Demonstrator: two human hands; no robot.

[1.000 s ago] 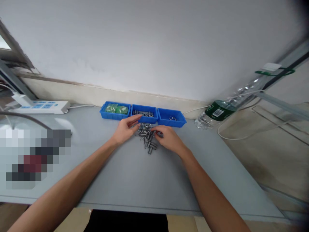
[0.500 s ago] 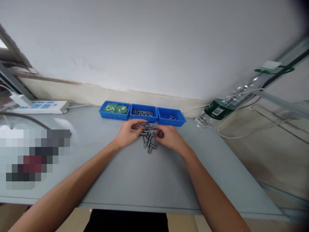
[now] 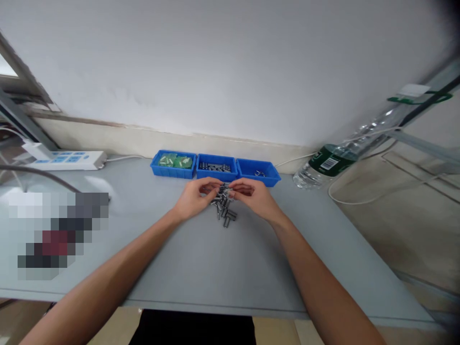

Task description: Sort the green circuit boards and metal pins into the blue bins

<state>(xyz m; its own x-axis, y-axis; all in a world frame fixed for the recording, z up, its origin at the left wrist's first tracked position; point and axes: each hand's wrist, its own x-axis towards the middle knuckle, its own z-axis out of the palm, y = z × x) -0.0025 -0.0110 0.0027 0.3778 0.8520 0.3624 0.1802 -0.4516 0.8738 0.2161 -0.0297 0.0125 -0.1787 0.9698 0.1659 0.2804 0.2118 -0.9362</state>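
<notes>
A loose pile of small grey metal cylinders and pins (image 3: 225, 206) lies on the grey table, just in front of the blue trays. My left hand (image 3: 196, 197) is at the pile's left side, thumb and fingers curved in a pinch at its upper part. From the right, my right hand (image 3: 254, 197) reaches the same spot, its thumb and fingertips brought together around something small. The fingertips of both hands nearly meet over the pile, and what they grip is too small to make out.
Behind the pile stand a blue tray with green bags (image 3: 174, 173), one with grey cylinders (image 3: 216, 177) and one with a few small parts (image 3: 258, 181). A plastic bottle (image 3: 328, 163) leans at right. A power strip (image 3: 75, 166) and a blurred-out object (image 3: 68, 230) lie left.
My right hand's thumb and fingers have closed together, and its fingertips have moved closer to my left hand over the pile. The whole view has shifted slightly.
</notes>
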